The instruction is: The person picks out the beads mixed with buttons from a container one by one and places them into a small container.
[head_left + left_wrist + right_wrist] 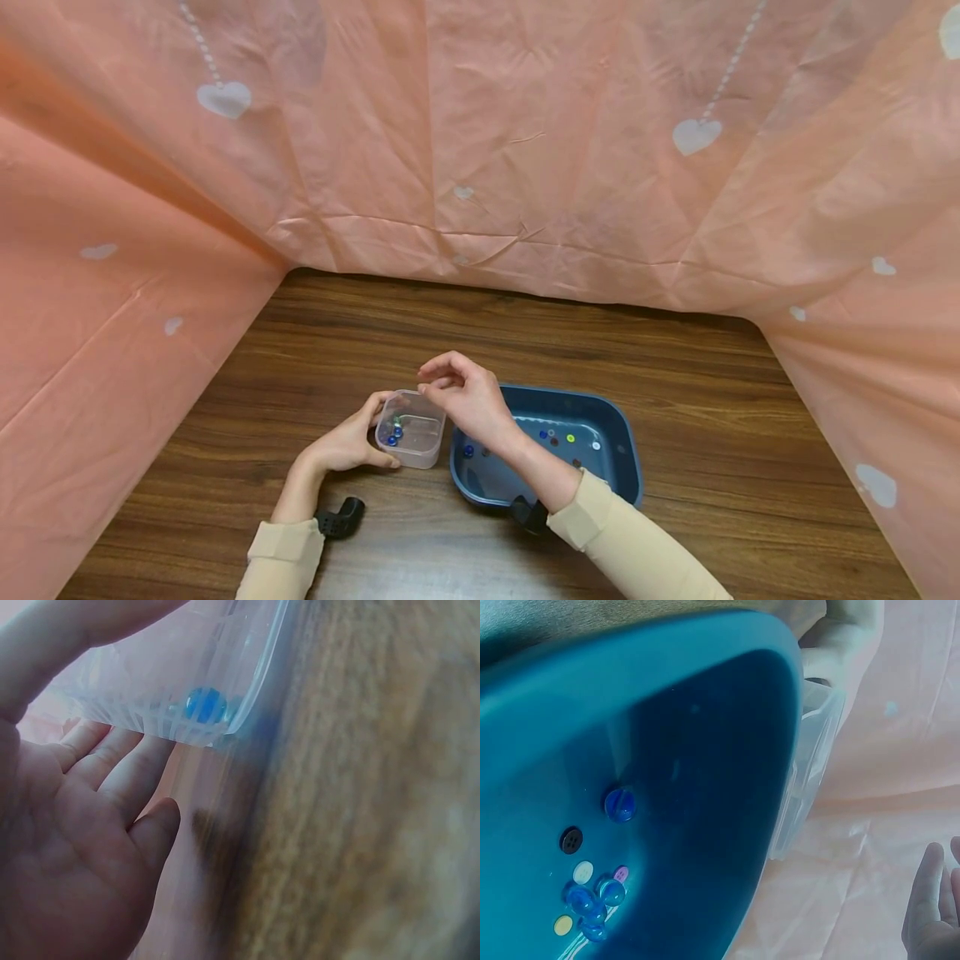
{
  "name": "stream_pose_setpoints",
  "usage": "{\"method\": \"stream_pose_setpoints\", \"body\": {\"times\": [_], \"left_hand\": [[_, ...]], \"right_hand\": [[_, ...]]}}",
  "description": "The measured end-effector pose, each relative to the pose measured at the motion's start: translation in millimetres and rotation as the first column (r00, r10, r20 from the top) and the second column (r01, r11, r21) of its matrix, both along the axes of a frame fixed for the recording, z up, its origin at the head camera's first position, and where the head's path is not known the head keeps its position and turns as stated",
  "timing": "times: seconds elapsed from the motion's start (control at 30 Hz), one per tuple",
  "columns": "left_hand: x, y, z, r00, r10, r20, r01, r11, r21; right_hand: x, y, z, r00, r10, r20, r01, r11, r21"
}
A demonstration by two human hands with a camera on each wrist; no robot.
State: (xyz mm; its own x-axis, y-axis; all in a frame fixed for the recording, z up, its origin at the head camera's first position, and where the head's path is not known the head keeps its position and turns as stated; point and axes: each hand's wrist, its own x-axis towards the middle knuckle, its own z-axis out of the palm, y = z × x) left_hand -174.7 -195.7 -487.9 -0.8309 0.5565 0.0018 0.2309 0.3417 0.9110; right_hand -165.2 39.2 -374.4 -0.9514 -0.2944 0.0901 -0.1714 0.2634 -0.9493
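Note:
A clear plastic container (pixel 420 454) stands on the table with several marbles (pixel 394 437), mostly blue, gathered at its left side. My left hand (pixel 348 442) grips it, thumb along the near side and fingers round the far side; a blue marble (pixel 205 705) shows through its wall in the left wrist view. Over the container's far right corner hovers my right hand (pixel 476 404), fingers loosely bent, nothing visible between them. Right beside the container is a blue tub (pixel 630 442). Inside it lie marbles (pixel 620 804) and buttons (pixel 571 840) in black, white, yellow and pink.
The wooden table (pixel 697 383) reaches back to a pink curtain (pixel 487 167) with white hearts, which also hangs along both sides. A black wrist device (pixel 341 518) sits by the left sleeve, and another (pixel 528 515) overlaps the tub's near rim.

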Motion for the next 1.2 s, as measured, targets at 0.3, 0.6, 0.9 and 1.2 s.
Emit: {"method": "stream_pose_setpoints", "body": {"times": [0.3,0.6,0.9,1.2], "left_hand": [[0.6,0.5,0.3,1.0,0.01,0.012,-0.01,1.0,-0.003],[-1.0,-0.6,-2.9,1.0,-0.014,-0.013,0.014,1.0,0.021],[-0.2,-0.3,-2.8,1.0,-0.009,-0.015,0.009,1.0,0.02],[-0.4,1.0,-1.1,1.0,0.006,0.014,-0.007,1.0,0.014]], "right_hand": [[1.4,2.9,1.7,1.0,-0.008,-0.012,0.008,1.0,-0.005],[3.5,4.5,3.0,1.0,-0.021,-0.011,0.021,1.0,-0.012],[4.0,6.7,2.7,0.999,-0.031,-0.014,0.031,0.999,-0.014],[4.2,7.7,1.3,0.999,-0.037,-0.015,0.037,0.999,-0.027]]}}
